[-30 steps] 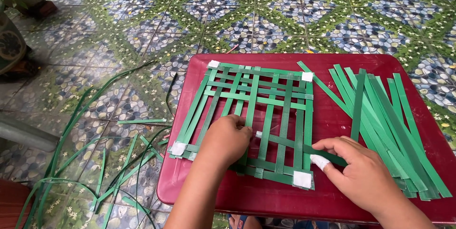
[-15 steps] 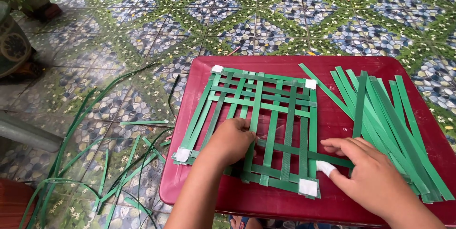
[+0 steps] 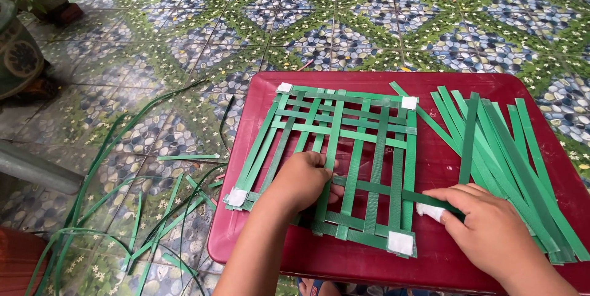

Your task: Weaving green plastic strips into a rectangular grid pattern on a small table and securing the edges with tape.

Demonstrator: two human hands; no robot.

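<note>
**Midway: a weft strip being threaded through a green strap lattice**

Shown from above, a flat woven lattice of green plastic strapping [image 3: 344,161] lies on a dark red plastic tabletop [image 3: 442,75] that stands on a patterned tile floor [image 3: 369,19]. The left hand [image 3: 301,179] rests palm-down on the lattice's lower left part, fingers curled and pressed against the strips to pin them. The right hand [image 3: 491,234] lies just right of the lattice, its fingers pinching the white-taped end of a single green crosswise strip [image 3: 393,193] that runs leftward among the upright strips towards the left hand. By appearance, the step in hand is the insertion of one more horizontal strip; the next move would call for alternating it over and under the uprights while the mat is held still. Counts: one lattice with four white tape patches at its corners; one loose bundle of spare green strips [image 3: 504,161], roughly ten, at the right; further offcuts [image 3: 141,210] on the floor, number unclear.
</note>
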